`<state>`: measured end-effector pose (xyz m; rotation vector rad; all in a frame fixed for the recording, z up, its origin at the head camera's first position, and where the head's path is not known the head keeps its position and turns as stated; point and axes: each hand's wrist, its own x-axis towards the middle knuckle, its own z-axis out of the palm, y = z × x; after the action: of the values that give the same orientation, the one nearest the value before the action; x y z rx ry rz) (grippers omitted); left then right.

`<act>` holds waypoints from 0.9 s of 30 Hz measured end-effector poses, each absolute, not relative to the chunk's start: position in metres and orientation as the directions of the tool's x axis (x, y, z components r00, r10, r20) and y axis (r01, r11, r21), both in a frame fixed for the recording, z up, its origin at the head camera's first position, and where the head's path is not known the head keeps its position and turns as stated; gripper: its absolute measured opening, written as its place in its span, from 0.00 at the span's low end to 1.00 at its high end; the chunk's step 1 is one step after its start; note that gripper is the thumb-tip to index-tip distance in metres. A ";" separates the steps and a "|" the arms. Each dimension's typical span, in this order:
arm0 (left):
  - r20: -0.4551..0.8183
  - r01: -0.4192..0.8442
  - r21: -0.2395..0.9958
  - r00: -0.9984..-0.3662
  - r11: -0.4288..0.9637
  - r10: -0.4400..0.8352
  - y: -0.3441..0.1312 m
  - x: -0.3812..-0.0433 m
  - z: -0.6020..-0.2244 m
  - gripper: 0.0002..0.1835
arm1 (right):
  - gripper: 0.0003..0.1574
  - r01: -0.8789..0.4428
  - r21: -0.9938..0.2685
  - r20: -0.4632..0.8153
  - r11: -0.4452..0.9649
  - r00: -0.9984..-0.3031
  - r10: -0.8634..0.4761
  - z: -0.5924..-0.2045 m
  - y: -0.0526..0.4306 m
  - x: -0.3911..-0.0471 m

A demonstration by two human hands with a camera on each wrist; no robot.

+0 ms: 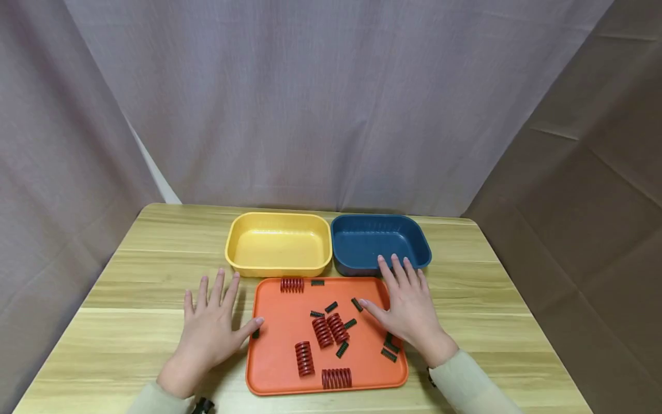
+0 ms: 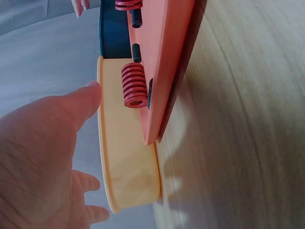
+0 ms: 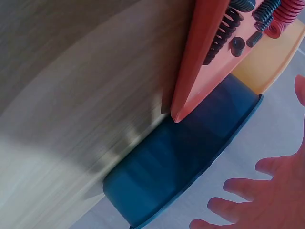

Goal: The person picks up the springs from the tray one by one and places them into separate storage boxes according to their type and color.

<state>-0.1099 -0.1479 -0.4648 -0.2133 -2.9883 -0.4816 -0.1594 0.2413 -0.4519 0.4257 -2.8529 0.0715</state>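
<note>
On an orange tray lie several thick red springs and several small dark springs. My left hand is spread beside the tray's left edge, its thumb over the rim near a dark spring. Over the tray's right side hovers my right hand, fingers spread toward the blue bin, thumb tip close to another dark spring. Neither hand holds anything. In the left wrist view a red spring stands out near the tray corner; the right wrist view shows dark springs along the rim.
Behind the tray a yellow bin and a blue bin stand side by side, with no contents visible. Everything rests on a wood-grain table. Grey curtain hangs behind, and a brown cloth covers the right side.
</note>
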 end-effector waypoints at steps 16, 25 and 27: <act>0.027 0.172 0.715 -0.975 0.677 0.219 -0.150 -0.106 -0.467 0.60 | 0.62 -0.313 -0.380 0.222 0.871 -0.944 -0.243 -0.443 0.245 -0.152; -0.076 0.083 0.859 -0.955 0.505 0.286 -0.153 -0.102 -0.473 0.60 | 0.59 -0.256 -0.579 0.084 0.774 -0.963 -0.256 -0.446 0.261 -0.150; -0.115 0.031 0.894 -0.948 0.446 0.296 -0.154 -0.102 -0.475 0.60 | 0.58 -0.258 -0.602 0.067 0.756 -0.959 -0.274 -0.449 0.264 -0.151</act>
<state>-0.1016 -0.1544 -0.4755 -0.3327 -2.8808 -1.7722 -0.1513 0.2635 -0.4491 0.4496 -2.9676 1.0116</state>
